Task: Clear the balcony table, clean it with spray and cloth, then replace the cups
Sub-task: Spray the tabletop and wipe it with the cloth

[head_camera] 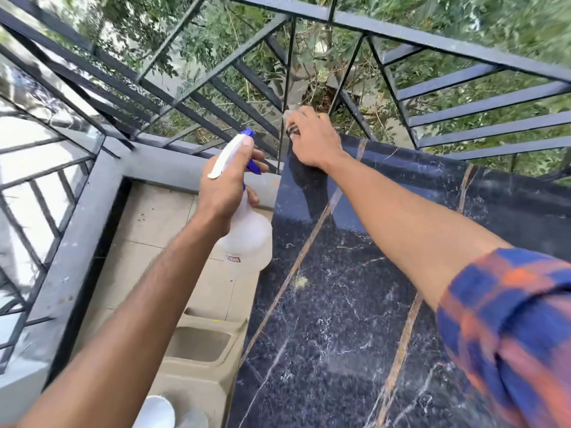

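Table (355, 304), black marble w/ white veins and tan seams, fills the lower right and runs away toward the far railing; top is bare apart from a small pale smudge (301, 281) near the left seam. Nearest the camera, bottom left: a white cup (156, 412) sits on a beige plastic chair (200, 344) just beside the table's left edge; chair stands on the tiled balcony floor (154, 223). A blurred clear object is next to the cup, can't tell what. Right forearm crosses the tabletop from lower right, blue/orange plaid sleeve (509, 329) rolled up above the elbow. Left forearm comes up from bottom left, off the table's left side. Left hand (225, 186) is wrapped tight round the neck of a spray bottle (247, 239), translucent white body, white head w/ blue trigger and nozzle; forefinger lies across the trigger, bottle hangs over the floor just beside the table edge, nozzle aimed toward the far corner. Further on, right hand (312, 140) is at the table's far left corner, palm down, fingers curled over a cloth (289, 117), only a greyish bit shows past the fingertips, pressed to the surface. Beyond: grey concrete ledge (148, 162), dark metal railing (463, 88) w/ slanted bars, green foliage behind. Edges of frame are motion-blurred.
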A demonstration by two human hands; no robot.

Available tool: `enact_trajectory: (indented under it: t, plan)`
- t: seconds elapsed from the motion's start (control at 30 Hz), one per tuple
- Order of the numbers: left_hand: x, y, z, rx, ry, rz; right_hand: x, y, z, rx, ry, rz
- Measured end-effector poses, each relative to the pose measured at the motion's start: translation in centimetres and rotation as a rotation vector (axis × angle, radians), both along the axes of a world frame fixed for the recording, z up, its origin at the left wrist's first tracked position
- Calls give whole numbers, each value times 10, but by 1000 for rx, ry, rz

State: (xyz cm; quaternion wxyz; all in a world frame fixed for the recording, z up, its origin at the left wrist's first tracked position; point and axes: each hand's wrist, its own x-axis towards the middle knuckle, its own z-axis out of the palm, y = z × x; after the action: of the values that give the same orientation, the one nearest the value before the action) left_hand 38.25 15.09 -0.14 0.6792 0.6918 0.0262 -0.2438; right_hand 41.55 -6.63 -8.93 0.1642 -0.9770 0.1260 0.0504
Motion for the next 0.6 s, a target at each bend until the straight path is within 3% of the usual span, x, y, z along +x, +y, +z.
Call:
enact_trajectory:
  t: [0.33,0.47,0.6]
  plan:
    - [-1,-10,2,-22,54,-30,-95,-25,-4,-63,-54,-75]
    - [2,-6,0,-15,35,-62,-53,-29,1,-62,-9,-166]
    - [2,1,0,-4,34,-48,-7,2,0,0,8,-113]
